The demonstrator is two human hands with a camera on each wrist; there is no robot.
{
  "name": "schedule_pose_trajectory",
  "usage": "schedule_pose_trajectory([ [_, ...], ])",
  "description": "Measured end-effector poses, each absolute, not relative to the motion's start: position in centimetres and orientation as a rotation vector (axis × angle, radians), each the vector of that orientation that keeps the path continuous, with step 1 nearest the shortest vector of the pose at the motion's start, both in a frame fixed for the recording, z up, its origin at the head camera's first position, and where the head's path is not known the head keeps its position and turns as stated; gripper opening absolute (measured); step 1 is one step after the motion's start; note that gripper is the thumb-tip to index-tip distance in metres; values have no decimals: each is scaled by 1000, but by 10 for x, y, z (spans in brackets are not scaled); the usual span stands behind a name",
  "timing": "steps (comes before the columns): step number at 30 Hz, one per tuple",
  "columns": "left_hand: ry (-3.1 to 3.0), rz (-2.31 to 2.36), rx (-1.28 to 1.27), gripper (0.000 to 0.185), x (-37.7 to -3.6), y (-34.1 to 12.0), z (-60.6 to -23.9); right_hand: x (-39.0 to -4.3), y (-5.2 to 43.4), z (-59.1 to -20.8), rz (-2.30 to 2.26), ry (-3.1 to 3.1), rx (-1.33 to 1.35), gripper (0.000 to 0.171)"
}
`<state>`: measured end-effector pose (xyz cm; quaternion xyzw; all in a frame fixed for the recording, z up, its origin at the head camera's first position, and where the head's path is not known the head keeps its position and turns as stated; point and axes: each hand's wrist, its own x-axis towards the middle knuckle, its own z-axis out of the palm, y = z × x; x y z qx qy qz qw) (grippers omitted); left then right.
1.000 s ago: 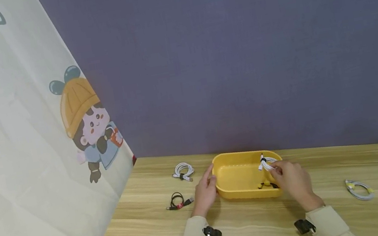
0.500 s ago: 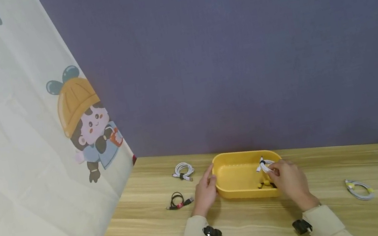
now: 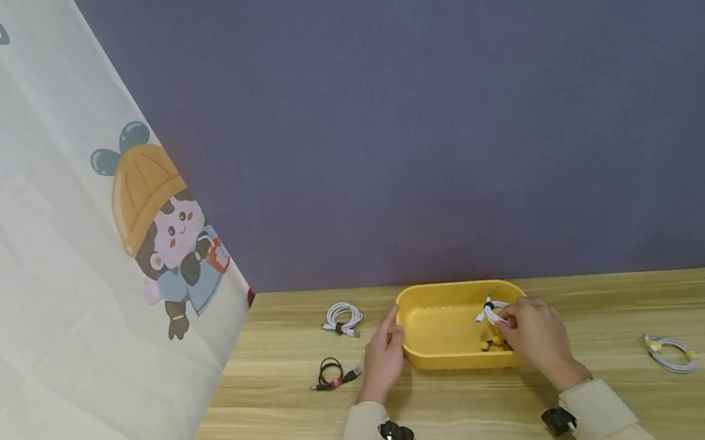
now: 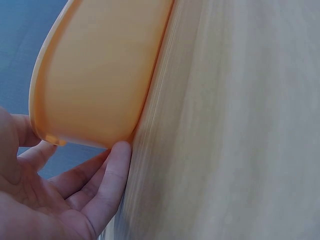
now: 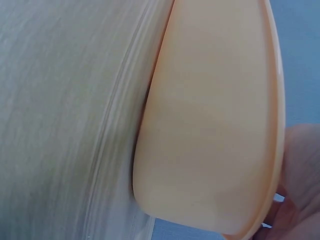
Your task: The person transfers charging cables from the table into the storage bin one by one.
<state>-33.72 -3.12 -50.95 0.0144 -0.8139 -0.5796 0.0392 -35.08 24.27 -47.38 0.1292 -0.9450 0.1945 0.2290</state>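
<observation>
A yellow oval tub (image 3: pixel 443 330) stands on the wooden table near the back wall. My left hand (image 3: pixel 383 352) rests with straight fingers against its left end; the left wrist view shows the fingers (image 4: pixel 107 180) touching the tub's outer wall (image 4: pixel 100 75). My right hand (image 3: pixel 534 333) reaches over the tub's right end and pinches a coiled white cable (image 3: pixel 492 311) just inside the rim. A dark item with yellow bits (image 3: pixel 488 344) lies on the tub floor under it. The right wrist view shows only the tub's outer wall (image 5: pixel 210 125) and a bit of palm.
On the table left of the tub lie a coiled white cable (image 3: pixel 342 318) and a black cable with a red band (image 3: pixel 333 375). Another white coiled cable with yellow ties (image 3: pixel 669 351) lies at the right. A printed curtain (image 3: pixel 49 265) hangs on the left.
My right hand has moved a little left and down into the tub with the white cable. The left hand has stayed at the tub's left end.
</observation>
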Motion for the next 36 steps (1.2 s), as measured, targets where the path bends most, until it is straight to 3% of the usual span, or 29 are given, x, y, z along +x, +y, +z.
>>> schedule_pose_trajectory([
  [36, -2484, -1772, 35, 46, -337, -30, -513, -362, 240, -475, 518, -2801, 302, 4],
])
